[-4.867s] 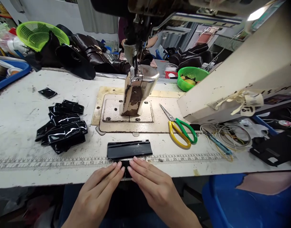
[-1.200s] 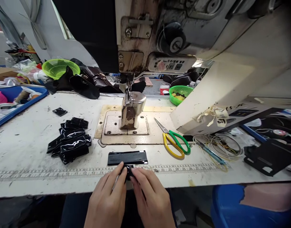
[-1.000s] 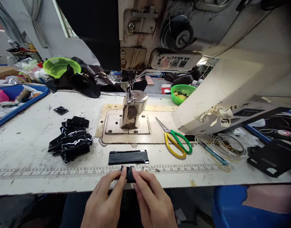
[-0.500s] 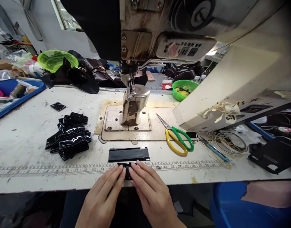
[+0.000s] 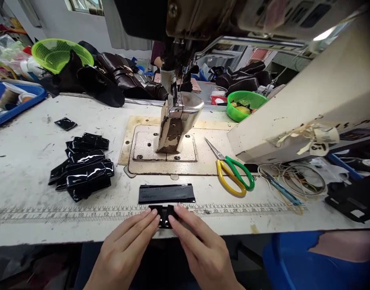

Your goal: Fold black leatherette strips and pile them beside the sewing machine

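A small black glossy strip (image 5: 164, 217), its two ends folded in toward the middle, lies by the front edge of the table across the printed ruler. The fingers of my left hand (image 5: 127, 241) press on its left end. On the right end rest the fingertips of my right hand (image 5: 203, 245), slightly apart. Both thumbs are hidden. Just beyond the ruler lies a flat, unfolded black strip (image 5: 166, 194). To the left is a heap of folded glossy black pieces (image 5: 88, 171), with one separate black piece (image 5: 65, 123) behind it.
A post-bed sewing machine (image 5: 178, 125) rises ahead. Scissors (image 5: 230, 171) with yellow and green handles lie to the right, near a thread snipper (image 5: 283, 189) and loose thread. Behind are a green basket (image 5: 243, 106) and brown boots (image 5: 121, 74). A blue tray (image 5: 30, 94) is at left.
My right hand has shifted slightly right, its fingers spread a little more, so more of the folded strip shows. The view has tilted downward. The flat strip and scissors remain in place.
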`<state>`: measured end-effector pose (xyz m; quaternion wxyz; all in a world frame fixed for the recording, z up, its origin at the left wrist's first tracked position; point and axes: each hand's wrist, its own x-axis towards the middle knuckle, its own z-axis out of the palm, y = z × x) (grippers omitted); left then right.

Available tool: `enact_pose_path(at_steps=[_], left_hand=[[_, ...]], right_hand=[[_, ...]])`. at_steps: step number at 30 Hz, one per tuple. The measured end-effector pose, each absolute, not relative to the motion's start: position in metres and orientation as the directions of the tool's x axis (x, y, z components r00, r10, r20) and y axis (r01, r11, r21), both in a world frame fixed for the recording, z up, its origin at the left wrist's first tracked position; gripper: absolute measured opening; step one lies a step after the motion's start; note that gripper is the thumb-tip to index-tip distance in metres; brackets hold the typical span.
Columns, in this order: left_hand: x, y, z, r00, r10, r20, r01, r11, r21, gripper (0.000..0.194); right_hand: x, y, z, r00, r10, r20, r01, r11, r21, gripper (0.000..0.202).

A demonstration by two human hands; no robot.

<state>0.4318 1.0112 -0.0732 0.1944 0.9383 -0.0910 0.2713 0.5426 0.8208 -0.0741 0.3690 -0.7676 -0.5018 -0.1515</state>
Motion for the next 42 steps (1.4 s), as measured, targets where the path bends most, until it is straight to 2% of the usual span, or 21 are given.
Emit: enact_pose_path(at_steps=[10,22,31,42], left_hand=[[0.432,1.012,-0.079,0.834,-0.076,0.547,-0.300,-0.894,0.333,0.038],[0.437,1.012,-0.073,0.819,-0.068,0.569,-0.294,-0.902,0.316,0.031],[0.439,1.011,-0.073,0.824,-0.063,0.564,-0.279,-0.910,0.306,0.032],[0.439,1.012,-0.065,0.842,-0.103,0.530,-0.280,-0.922,0.266,0.030]], right_hand=[[0.548,0.822,-0.066,0.352,0.771,0.530,0.925,-0.199,-0.325,0.036],[0.549,0.821,-0.069,0.383,0.750,0.539,0.898,-0.167,-0.406,0.036],[0.547,0.821,-0.070,0.426,0.731,0.533,0.871,-0.174,-0.459,0.046],[0.546,0.821,-0.070,0.435,0.723,0.537,0.872,-0.191,-0.450,0.036]])
